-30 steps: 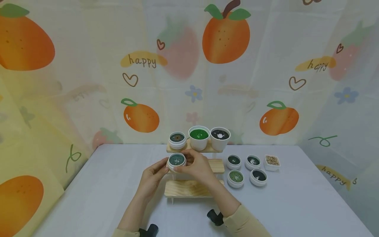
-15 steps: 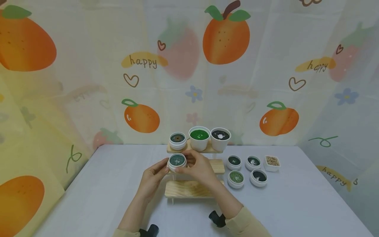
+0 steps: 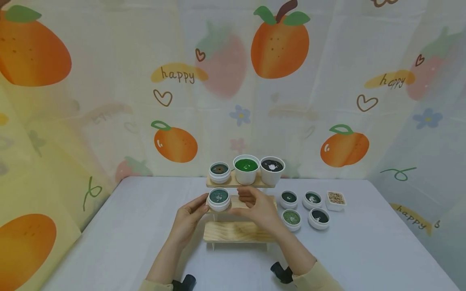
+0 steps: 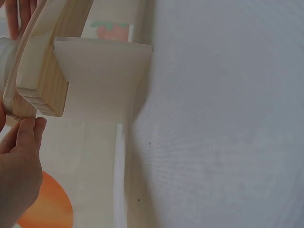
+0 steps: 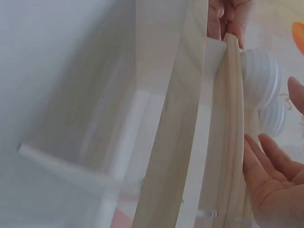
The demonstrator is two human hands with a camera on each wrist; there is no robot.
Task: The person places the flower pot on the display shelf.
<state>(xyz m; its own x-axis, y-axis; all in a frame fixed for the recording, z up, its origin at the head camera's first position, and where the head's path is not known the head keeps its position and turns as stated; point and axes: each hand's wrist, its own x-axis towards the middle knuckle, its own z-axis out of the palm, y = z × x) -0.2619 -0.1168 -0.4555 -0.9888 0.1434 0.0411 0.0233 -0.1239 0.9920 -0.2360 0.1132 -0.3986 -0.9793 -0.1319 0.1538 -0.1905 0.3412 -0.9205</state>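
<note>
A small white round jar [image 3: 219,199] with dark teal contents stands at the left end of the middle tier of a three-tier wooden stand [image 3: 238,231]. My left hand [image 3: 187,218] is at that end, just left of the jar. In the left wrist view its fingertips pinch the end of the wooden board [image 4: 19,107]. To the right of the jar, my right hand [image 3: 258,208] is held over the same tier, thumb and fingers spread and apart from the jar. The right wrist view shows this jar [image 5: 259,78] on the board, with the right fingers beside the board's edge.
On the top tier stand a white jar [image 3: 219,172], a cup of green [image 3: 246,169] and a cup of black [image 3: 272,170]. Right of the stand are several small white jars, including one of speckled green [image 3: 291,219], and a square tub of grains [image 3: 336,200].
My right hand has let go of the jar and moved right, its fingers opening. The left hand has stayed at the left end of the tier, and the jar stands there.
</note>
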